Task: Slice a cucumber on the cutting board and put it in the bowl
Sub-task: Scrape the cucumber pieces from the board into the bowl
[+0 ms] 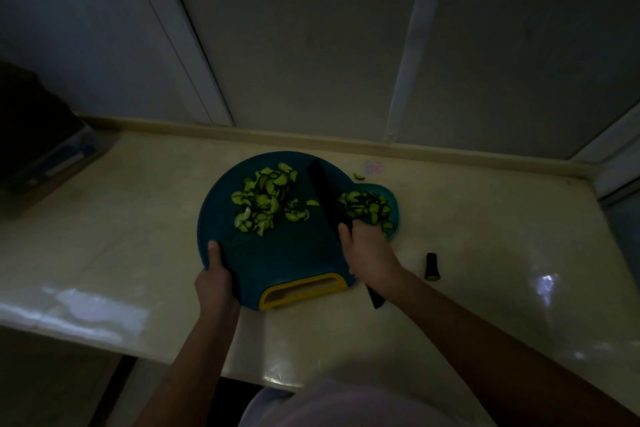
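Left hand (214, 276) grips the stiff cutting board (277, 258) by its rim, right hand (367, 251) grips the knife (323, 191); the light, seemingly wet cucumber slices (263, 201) suit sweeping, not pinching.

No text, label, brand or number can be read. A faint pink patch (374, 167) on the worktop (485, 218), at 1 o'clock from the cutting board (277, 253), is too blurred to read.

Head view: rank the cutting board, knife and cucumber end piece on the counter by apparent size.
Largest: cutting board.
Then: knife, partly covered by the hand holding it.
Smallest: cucumber end piece.
None look alike, and nearness does not blur this order.
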Available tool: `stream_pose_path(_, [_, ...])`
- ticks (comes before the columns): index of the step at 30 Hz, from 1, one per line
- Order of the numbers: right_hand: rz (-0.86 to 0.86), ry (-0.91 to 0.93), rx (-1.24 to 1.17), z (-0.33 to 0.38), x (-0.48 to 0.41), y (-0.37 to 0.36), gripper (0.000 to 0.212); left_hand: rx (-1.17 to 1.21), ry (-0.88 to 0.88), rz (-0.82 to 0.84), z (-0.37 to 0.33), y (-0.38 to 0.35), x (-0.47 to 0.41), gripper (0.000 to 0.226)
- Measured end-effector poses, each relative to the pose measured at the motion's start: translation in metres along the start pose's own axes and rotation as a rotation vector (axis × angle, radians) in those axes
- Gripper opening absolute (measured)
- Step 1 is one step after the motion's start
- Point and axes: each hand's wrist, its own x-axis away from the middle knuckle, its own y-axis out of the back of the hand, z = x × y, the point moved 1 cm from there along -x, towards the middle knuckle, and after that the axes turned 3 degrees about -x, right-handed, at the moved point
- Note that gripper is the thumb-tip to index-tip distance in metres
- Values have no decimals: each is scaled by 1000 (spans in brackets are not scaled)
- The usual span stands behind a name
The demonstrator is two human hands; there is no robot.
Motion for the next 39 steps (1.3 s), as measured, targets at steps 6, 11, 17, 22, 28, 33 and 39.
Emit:
stream_pose_path(6, [-21, -86, 77, -9, -1, -14, 35, -33, 3, -9, 1, 6, -2, 53])
stream_pose_path(11, [-46, -165, -13, -28, 8, -13, 35, -29, 21, -30, 5, 6, -1, 54])
stream_pose_path(17, [-139, -192, 91, -34, 10, -15, 39, -24, 43, -31, 8, 0, 5, 61])
stream_pose_path(22, [-142, -188, 55, -39, 10, -15, 37, -40, 25, -28, 5, -1, 4, 59])
stream_pose_path(28, [-112, -230, -10, -43, 13, -6, 37, -34, 17, -55, 0, 5, 1, 68])
stream_pose_path(33, [-170, -275, -5, -49, 14, 2, 37, -9, 1, -74, -4, 13, -4, 66])
stream_pose_path(39, [-83, -78, -85, -14, 29, 3, 39, 13, -11, -67, -4, 10, -3, 64])
